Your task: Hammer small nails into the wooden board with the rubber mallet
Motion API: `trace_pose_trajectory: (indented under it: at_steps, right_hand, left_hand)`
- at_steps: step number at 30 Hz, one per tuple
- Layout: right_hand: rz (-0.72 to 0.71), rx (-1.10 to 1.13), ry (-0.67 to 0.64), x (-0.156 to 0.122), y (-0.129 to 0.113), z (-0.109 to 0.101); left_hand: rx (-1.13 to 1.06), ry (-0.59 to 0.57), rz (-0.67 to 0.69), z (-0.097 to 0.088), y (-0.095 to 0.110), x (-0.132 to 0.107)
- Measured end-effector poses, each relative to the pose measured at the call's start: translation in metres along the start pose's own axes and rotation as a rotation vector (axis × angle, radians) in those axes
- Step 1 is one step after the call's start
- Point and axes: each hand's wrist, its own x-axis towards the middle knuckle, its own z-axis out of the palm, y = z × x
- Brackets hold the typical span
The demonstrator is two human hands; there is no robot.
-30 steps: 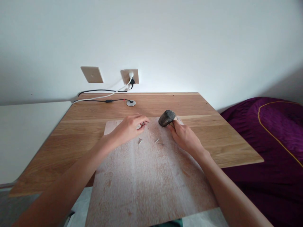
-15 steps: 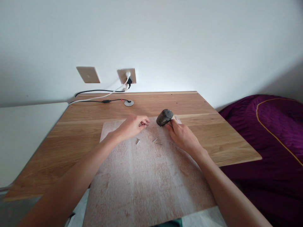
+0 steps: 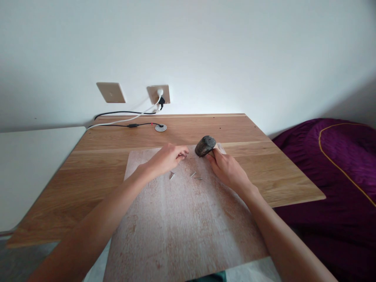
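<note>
My left hand (image 3: 166, 158) pinches a small nail against the worn whitish board (image 3: 182, 219) that lies on the wooden table (image 3: 102, 156). My right hand (image 3: 227, 168) grips the wooden handle of a hammer, close under its dark head (image 3: 205, 145). The hammer head hovers just right of the pinched nail. A few loose nails (image 3: 192, 175) lie on the board between my two hands; another nail (image 3: 172, 176) rests just below my left hand.
A white and a black cable (image 3: 123, 119) run from a wall socket (image 3: 158, 94) along the table's back edge to a round grommet (image 3: 160, 127). A blank wall plate (image 3: 111, 92) sits left of the socket. A purple bedspread (image 3: 337, 164) lies to the right of the table.
Both hands have stayed almost in place. My left fingers have crept slightly right toward the hammer head; the view has shifted a little.
</note>
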Motion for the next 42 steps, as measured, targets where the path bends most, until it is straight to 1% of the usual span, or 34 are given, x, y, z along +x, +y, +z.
trace_pose_trajectory:
  at_steps: [3, 7, 13, 17, 24, 29, 35, 42]
  right_hand:
    - [-0.01, 0.001, 0.005, 0.0, 0.0, 0.0]
    - [0.004, 0.002, 0.005, 0.001, 0.001, 0.001]
    - [0.004, 0.009, -0.005, 0.001, 0.001, 0.002]
    - [0.006, 0.003, 0.004, 0.0, 0.001, 0.002]
    - [-0.005, 0.005, 0.025, 0.0, 0.003, 0.004]
    - [0.025, -0.006, 0.011, 0.001, 0.004, 0.005]
    - [0.031, -0.016, 0.004, 0.0, 0.001, 0.003]
    - [0.047, -0.022, 0.008, -0.001, -0.002, 0.003]
  left_hand:
    - [0.008, 0.014, 0.031, 0.004, 0.0, -0.002]
    - [0.043, 0.075, 0.086, 0.008, -0.005, -0.008]
    - [0.05, 0.082, 0.163, 0.01, -0.012, -0.013]
    - [0.139, 0.105, 0.194, 0.011, -0.013, -0.015]
    - [0.193, 0.146, 0.146, 0.012, -0.017, -0.015]
    - [0.215, 0.179, 0.142, 0.009, -0.019, -0.016]
    - [0.199, 0.157, 0.15, 0.008, -0.016, -0.016]
    - [0.181, 0.175, 0.152, 0.012, -0.016, -0.015]
